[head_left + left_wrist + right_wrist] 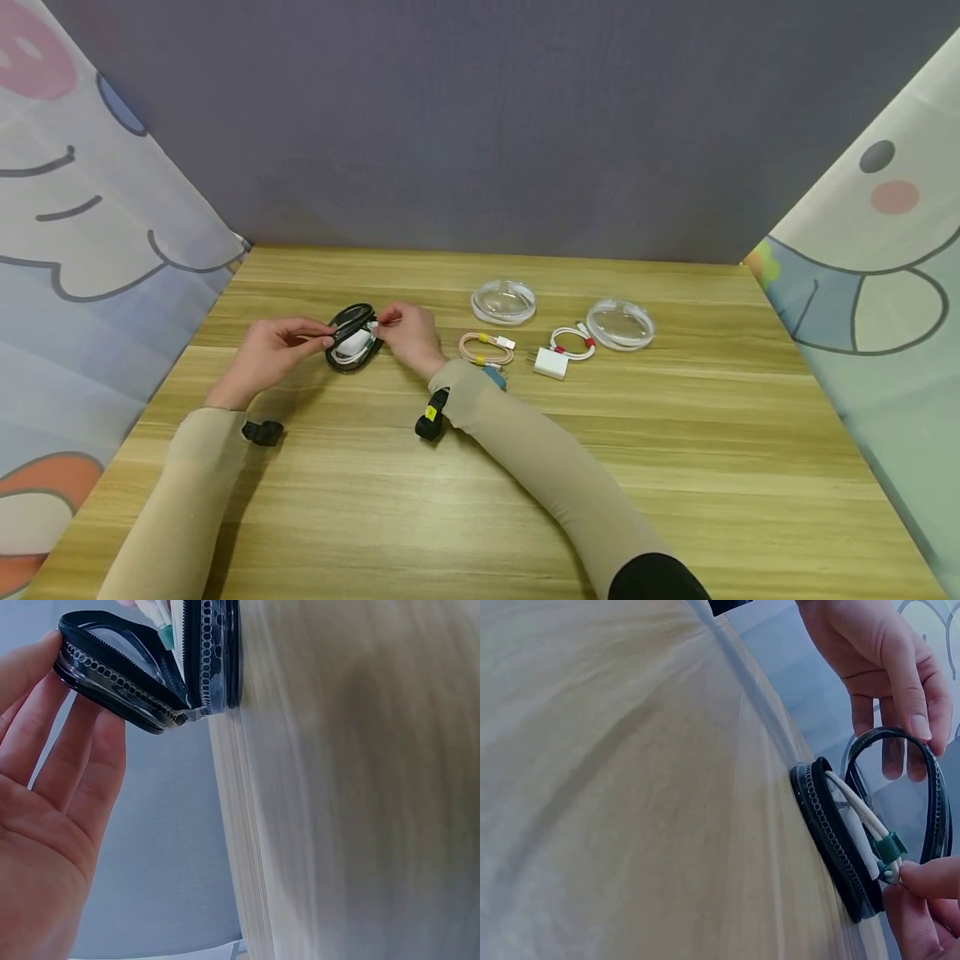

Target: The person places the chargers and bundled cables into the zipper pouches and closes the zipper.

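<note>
Clear blk-rimmed zip case (826,832) sits on table (390,508), L of ctr, twd far side, btwn both hands. L hand (272,354) on its left, thumb + fingers pinched on rim of lid (112,681), lid tilted up off base. R hand (412,337) at its right, fingertips clamped on wht cable (860,808) next to grn tie (890,846). Cable strands run from inside case to those fingertips, so R hand nearer; case roundish, no clear long axis.
</note>
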A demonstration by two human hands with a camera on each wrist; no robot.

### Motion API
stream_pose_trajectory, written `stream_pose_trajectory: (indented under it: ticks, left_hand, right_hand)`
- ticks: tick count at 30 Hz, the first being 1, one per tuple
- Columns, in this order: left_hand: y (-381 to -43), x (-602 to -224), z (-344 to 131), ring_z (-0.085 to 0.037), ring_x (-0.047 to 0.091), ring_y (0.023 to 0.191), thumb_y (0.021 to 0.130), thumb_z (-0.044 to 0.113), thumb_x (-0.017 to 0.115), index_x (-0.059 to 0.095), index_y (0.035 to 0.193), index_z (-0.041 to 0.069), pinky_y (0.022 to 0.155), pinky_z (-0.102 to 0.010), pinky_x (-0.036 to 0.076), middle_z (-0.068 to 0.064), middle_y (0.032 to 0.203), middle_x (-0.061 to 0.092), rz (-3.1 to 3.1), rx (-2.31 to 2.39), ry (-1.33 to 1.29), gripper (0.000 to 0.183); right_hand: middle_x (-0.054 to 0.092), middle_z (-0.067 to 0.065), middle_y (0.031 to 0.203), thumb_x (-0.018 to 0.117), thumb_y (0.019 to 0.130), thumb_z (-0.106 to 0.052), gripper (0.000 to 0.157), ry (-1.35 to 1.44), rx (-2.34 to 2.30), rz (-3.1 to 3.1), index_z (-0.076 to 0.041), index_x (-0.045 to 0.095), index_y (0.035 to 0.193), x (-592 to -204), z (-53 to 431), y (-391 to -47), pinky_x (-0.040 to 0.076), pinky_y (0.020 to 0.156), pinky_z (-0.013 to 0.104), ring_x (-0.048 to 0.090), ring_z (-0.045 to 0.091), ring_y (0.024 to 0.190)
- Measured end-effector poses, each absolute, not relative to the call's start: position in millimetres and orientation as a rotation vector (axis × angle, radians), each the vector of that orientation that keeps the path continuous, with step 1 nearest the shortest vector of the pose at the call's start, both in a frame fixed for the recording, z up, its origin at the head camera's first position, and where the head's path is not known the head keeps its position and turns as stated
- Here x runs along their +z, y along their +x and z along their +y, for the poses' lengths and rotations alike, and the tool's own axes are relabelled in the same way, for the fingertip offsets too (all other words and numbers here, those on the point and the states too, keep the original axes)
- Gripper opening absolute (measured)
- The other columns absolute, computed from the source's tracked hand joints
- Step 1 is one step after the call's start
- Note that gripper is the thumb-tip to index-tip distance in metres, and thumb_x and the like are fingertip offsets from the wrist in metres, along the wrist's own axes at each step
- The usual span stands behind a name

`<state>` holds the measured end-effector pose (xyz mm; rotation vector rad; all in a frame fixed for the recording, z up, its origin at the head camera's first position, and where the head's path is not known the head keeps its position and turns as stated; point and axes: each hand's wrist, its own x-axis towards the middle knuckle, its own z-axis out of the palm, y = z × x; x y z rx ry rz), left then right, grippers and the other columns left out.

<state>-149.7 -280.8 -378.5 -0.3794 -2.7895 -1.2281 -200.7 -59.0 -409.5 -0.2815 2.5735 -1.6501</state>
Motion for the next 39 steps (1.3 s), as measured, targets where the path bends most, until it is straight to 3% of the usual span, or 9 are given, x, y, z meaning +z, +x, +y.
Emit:
stream_pose_trajectory:
  ticks: [7, 17, 21, 30, 39]
  left_hand:
    - [-150, -379, -281, -0.007, 0.069, 0.081, 0.093, 0.021, 0.073, 0.078, 0.105, 0.01, 0.067, -0.018, 0.054, -0.01, 0.104, 0.074, -2.784, -1.234, -0.369, 0.017]
    - [-152, -384, -276, -0.005, 0.067, 0.082, 0.089, 0.012, 0.076, 0.078, 0.101, 0.009, 0.068, -0.016, 0.053, -0.009, 0.1, 0.074, -2.713, -1.28, -0.453, 0.012]
    - [-154, -385, -274, -0.004, 0.065, 0.084, 0.089, 0.01, 0.076, 0.078, 0.102, 0.007, 0.068, -0.015, 0.052, -0.009, 0.1, 0.074, -2.713, -1.266, -0.481, 0.014]
    - [-155, -386, -270, -0.006, 0.065, 0.084, 0.086, 0.01, 0.079, 0.078, 0.098, 0.009, 0.069, -0.016, 0.052, -0.007, 0.096, 0.074, -2.724, -1.225, -0.524, 0.011]
    - [-154, -391, -267, -0.008, 0.063, 0.087, 0.087, 0.014, 0.079, 0.079, 0.099, 0.014, 0.071, -0.019, 0.05, -0.002, 0.098, 0.074, -2.775, -1.181, -0.558, 0.012]
  right_hand:
    - [0.075, -0.001, 0.091, 0.081, 0.084, -0.011, 0.013, -0.401, -1.599, 2.523, -0.009, 0.078, 0.096, -415, -55, -203, 0.048, 0.073, 0.016, 0.066, 0.003, 0.078]
    - [0.075, 0.002, 0.103, 0.064, 0.093, 0.0, 0.021, -0.458, -1.605, 2.478, -0.006, 0.075, 0.11, -416, -44, -205, 0.049, 0.081, 0.016, 0.068, 0.011, 0.094]
    - [0.074, 0.003, 0.105, 0.065, 0.094, -0.005, 0.019, -0.405, -1.562, 2.51, -0.005, 0.075, 0.111, -413, -40, -203, 0.049, 0.084, 0.017, 0.067, 0.013, 0.096]
    - [0.074, 0.0, 0.095, 0.074, 0.089, -0.006, 0.019, -0.406, -1.628, 2.346, -0.005, 0.074, 0.108, -414, -38, -200, 0.05, 0.078, 0.018, 0.066, 0.007, 0.084]
    - [0.074, 0.006, 0.1, 0.071, 0.091, -0.004, 0.022, -0.378, -1.764, 2.162, 0.0, 0.071, 0.112, -414, -39, -199, 0.052, 0.079, 0.02, 0.068, 0.012, 0.091]
